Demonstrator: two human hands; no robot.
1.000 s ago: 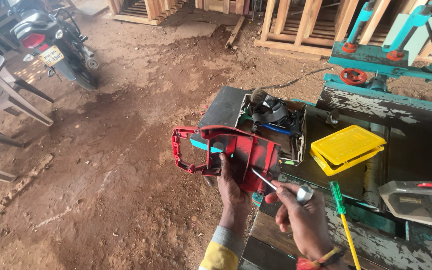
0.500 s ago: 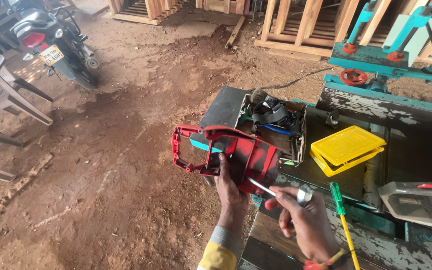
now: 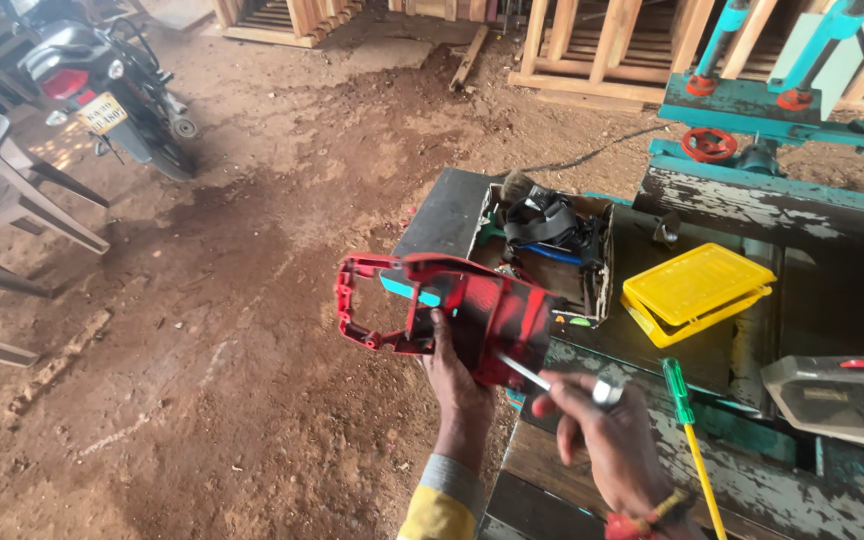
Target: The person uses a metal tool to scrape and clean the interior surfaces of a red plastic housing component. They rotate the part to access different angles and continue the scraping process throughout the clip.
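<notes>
Gripping a red housing (image 3: 472,315) at frame centre, the left hand (image 3: 455,385) closes round its lower edge while the right hand (image 3: 607,435) drives a metal tool (image 3: 552,378) into it; the work looks unfinished, with a screwdriver (image 3: 687,420) idle on the bench (image 3: 752,200).

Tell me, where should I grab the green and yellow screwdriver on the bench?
Probably by its yellow shaft or green handle, coming straight down from above. The screwdriver lies flat on the bench beside the right hand, its top side open, with nothing resting on it.
</notes>
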